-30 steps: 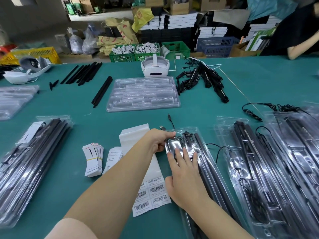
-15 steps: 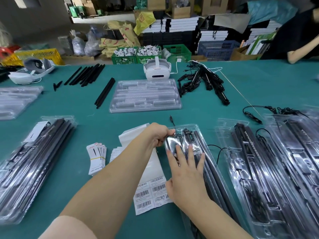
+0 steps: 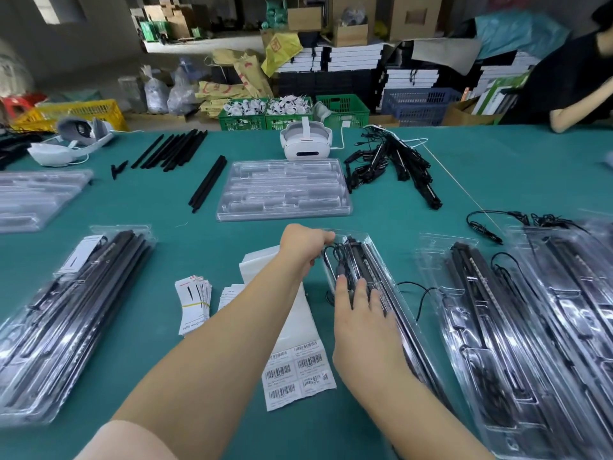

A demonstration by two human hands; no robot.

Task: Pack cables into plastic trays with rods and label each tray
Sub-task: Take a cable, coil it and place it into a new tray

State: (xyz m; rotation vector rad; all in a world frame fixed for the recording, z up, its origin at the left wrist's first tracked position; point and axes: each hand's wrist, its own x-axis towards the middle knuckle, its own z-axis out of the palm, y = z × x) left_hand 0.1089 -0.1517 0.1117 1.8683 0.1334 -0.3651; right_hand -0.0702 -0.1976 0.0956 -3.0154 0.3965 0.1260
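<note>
- Clear plastic: at the near left of the green table [image 3: 497, 167] we see a filled clear plastic tray [image 3: 66, 313] of black rods, with a white label at its far end.
- Right of it lie a banded bundle of white tags [image 3: 194, 302] and a long white sheet of barcode labels [image 3: 298, 370].
- Our left hand [image 3: 303, 245] curls its fingers round the far left corner of the clear lidded tray [image 3: 374, 257] in the middle, gripping its edge.
- Our right hand [image 3: 361, 323] lies flat on that same tray with fingers straight and spread, pressing the lid over the black cable [image 3: 335, 257] and black rods; it grips nothing.
- Farther off sits an empty clear moulded tray [image 3: 283, 190], with loose black rods [image 3: 207, 184] to its left.
- At the near right are more filled clear trays [image 3: 517, 327], overlapping.
</note>
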